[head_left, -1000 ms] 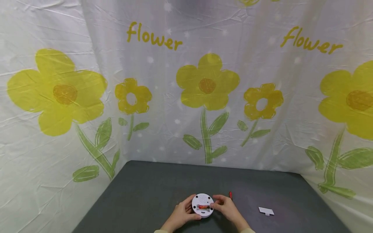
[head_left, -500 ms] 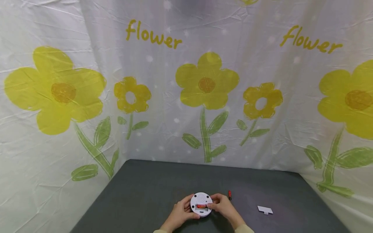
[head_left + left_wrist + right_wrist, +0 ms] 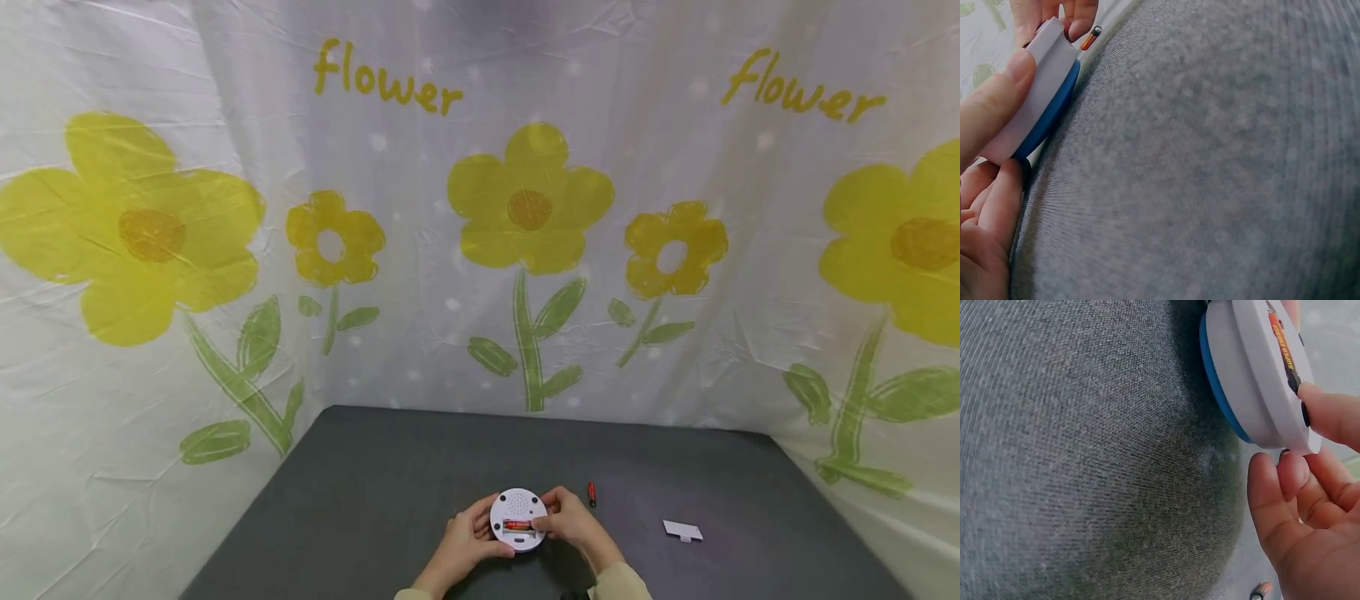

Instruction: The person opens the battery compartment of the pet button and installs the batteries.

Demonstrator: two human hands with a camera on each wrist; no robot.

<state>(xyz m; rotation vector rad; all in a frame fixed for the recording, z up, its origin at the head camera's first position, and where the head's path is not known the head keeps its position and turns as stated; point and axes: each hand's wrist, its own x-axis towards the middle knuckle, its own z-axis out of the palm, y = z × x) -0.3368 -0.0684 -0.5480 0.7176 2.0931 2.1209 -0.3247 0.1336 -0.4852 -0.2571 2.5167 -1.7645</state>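
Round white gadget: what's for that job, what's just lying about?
For the job:
round white plastic gadget
red cylindrical battery inside it
probably loose red-black battery
probably flat white tabbed plate

Just background:
dark grey table
white flowery curtain

The left hand (image 3: pixel 467 543) and right hand (image 3: pixel 576 523) are bare, with slim fingers (image 3: pixel 1269 506) and rounded tips. Pale cream sleeves of plain cloth show at the bottom edge of the head view: the left sleeve (image 3: pixel 413 594) only as a short strip near the centre, the right sleeve (image 3: pixel 621 583) as a larger patch, right of centre.
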